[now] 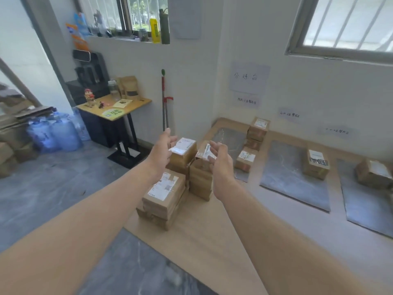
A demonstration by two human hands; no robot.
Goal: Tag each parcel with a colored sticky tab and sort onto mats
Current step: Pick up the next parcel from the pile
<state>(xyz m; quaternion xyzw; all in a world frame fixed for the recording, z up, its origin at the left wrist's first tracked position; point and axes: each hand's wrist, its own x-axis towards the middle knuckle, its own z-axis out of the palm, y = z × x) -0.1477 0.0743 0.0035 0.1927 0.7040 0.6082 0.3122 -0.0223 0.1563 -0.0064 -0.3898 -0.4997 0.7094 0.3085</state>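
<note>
Table (214,235) edge, parcel stack (164,195) alongside

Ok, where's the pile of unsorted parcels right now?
Head view, centre: the pile stands on the light wooden platform, left of the leftmost grey mat, its top between the left hand and the right hand.

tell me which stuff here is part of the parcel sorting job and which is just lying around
Job: unsorted parcel stacks, grey mats, parcels on the mats, paper wall labels, left hand and right hand, both open near the stacks.
Lying about: small table, water jugs, mop handle, bottles on the sill, cardboard pile.
</note>
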